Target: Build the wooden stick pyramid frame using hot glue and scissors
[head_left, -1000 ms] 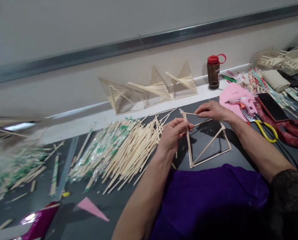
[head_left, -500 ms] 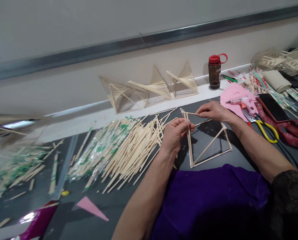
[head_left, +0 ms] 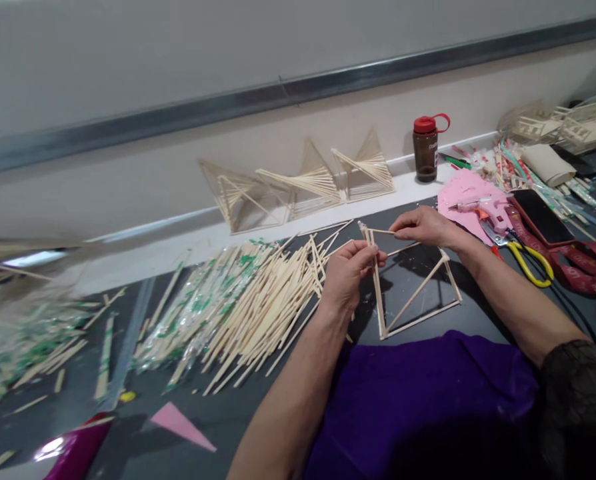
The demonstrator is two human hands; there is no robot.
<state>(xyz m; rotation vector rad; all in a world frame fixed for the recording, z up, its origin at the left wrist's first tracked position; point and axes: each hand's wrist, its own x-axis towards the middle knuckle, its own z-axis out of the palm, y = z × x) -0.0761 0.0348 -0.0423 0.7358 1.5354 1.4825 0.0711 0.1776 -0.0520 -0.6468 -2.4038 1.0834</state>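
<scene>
Assembly stands at the joining step, we judge. Our left hand (head_left: 348, 273) pinches the upright of the stick frame (head_left: 421, 319), which rests on the table (head_left: 258, 407). Our right hand (head_left: 423, 227), fingers closed, holds a short stick (head_left: 382, 231) to its top corner. The next move calls for steady alignment.

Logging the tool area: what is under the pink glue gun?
The glue gun lies on a pink sheet spread on the dark table. Whatever sits directly beneath the gun's body is covered.
</scene>
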